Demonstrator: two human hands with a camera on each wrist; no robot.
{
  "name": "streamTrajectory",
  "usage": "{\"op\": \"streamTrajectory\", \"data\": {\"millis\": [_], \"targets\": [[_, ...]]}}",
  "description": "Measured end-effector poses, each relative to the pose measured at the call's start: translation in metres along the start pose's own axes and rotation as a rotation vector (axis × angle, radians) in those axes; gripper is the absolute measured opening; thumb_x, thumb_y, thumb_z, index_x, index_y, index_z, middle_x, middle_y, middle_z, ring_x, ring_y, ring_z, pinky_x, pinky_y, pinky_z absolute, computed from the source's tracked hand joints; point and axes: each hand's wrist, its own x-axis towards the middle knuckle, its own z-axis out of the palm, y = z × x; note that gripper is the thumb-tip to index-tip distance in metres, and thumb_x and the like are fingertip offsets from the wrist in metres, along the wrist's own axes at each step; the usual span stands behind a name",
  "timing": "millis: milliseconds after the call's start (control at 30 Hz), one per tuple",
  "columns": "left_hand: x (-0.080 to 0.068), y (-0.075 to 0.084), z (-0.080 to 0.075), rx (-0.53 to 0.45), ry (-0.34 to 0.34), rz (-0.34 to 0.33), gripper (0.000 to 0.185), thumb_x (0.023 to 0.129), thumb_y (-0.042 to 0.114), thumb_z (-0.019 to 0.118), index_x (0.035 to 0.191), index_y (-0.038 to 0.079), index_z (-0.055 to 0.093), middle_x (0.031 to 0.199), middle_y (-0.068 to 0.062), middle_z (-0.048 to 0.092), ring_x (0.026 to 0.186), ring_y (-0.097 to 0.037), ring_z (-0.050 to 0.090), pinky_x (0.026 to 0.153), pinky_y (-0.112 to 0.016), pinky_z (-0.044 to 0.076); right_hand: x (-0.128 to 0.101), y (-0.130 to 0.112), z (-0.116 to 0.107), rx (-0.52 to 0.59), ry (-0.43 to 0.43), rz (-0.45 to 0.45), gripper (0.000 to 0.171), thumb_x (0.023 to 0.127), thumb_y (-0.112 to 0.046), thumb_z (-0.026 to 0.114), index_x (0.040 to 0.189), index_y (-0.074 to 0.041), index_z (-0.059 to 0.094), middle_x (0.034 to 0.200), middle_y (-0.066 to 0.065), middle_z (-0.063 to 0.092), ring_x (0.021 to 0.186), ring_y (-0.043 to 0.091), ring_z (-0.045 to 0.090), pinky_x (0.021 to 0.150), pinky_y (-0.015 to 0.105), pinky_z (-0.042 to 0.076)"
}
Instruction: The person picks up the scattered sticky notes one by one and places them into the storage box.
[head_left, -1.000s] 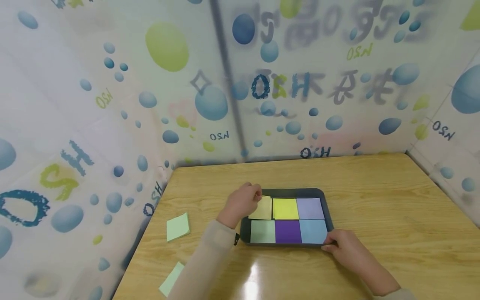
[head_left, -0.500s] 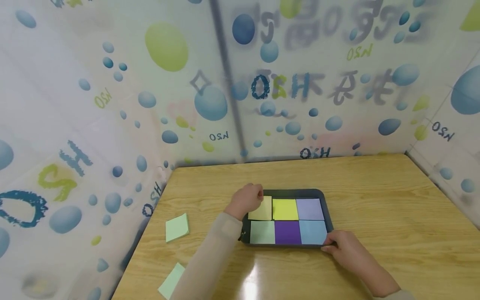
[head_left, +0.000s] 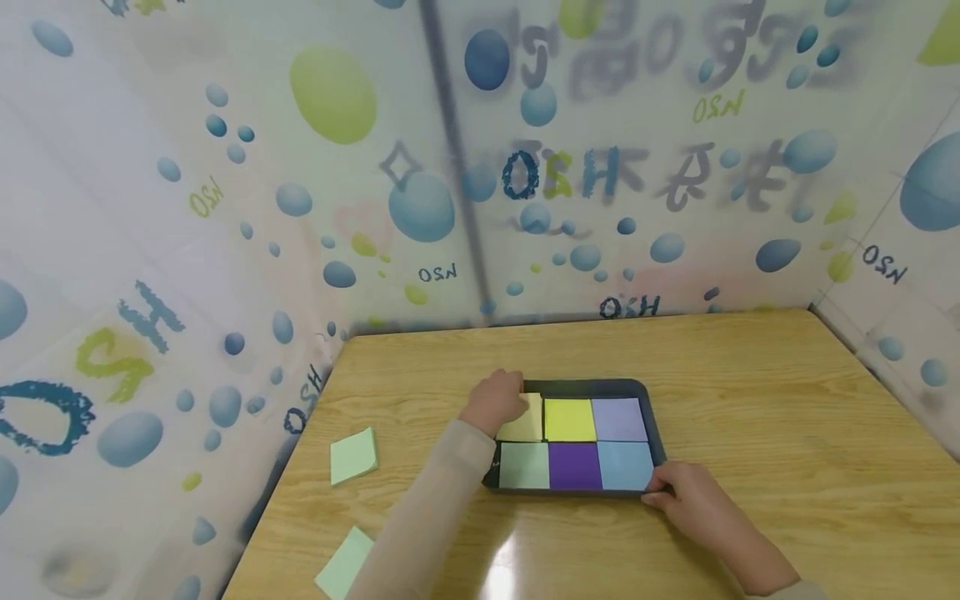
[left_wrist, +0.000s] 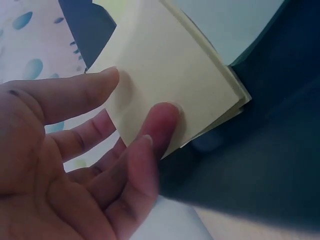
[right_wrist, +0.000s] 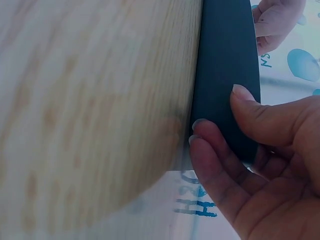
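Observation:
A dark shallow tray on the wooden table holds two rows of square sticky note pads. My left hand is over its far left corner and holds the pale yellow sticky note pad, with fingertips on its face and edge in the left wrist view. Part of that pad is hidden under the hand in the head view. Beside it lie a bright yellow pad and a lilac pad. The near row has pale green, purple and light blue pads. My right hand pinches the tray's near right corner.
Two light green sticky note pads, one farther back and one nearer, lie on the table left of the tray. A wall covering with printed bubbles rises behind the table and along both sides.
My left hand has shifted slightly right and down over the pale yellow pad. The right hand stays at the tray's near right corner.

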Motion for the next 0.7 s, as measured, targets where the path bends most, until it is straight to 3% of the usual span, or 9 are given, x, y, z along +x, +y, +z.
{"op": "streamTrajectory", "data": {"millis": [333,600,700], "targets": [[-0.0014,0.001,0.0043,0.001,-0.02,0.0,0.02,0.097,0.018,0.062,0.11,0.005,0.068,0.105,-0.01,0.067,0.08,-0.019,0.052,0.067,-0.033,0.047,0.0,-0.0017,-0.0006,0.011,-0.012,0.029,0.017,0.084,-0.004,0.078,0.073,-0.013,0.068,0.074,-0.004,0.061,0.072,0.013,0.049,0.061,0.024,0.042],[-0.0017,0.0004,0.0049,0.007,-0.032,0.044,0.017,0.098,0.02,0.062,0.102,0.005,0.07,0.095,-0.008,0.069,0.071,-0.016,0.047,0.061,-0.029,0.04,0.0004,-0.0042,-0.0019,0.014,-0.022,0.049,0.017,0.084,-0.004,0.078,0.073,-0.013,0.068,0.074,-0.003,0.061,0.072,0.014,0.049,0.061,0.025,0.041],[-0.004,0.0012,0.0032,0.005,-0.038,0.049,0.02,0.099,0.021,0.062,0.107,0.005,0.071,0.102,-0.008,0.072,0.078,-0.017,0.057,0.066,-0.03,0.047,0.0003,-0.0043,-0.002,0.013,-0.021,0.047,0.017,0.084,-0.004,0.078,0.073,-0.012,0.068,0.073,-0.003,0.061,0.071,0.014,0.049,0.061,0.025,0.041]]}}
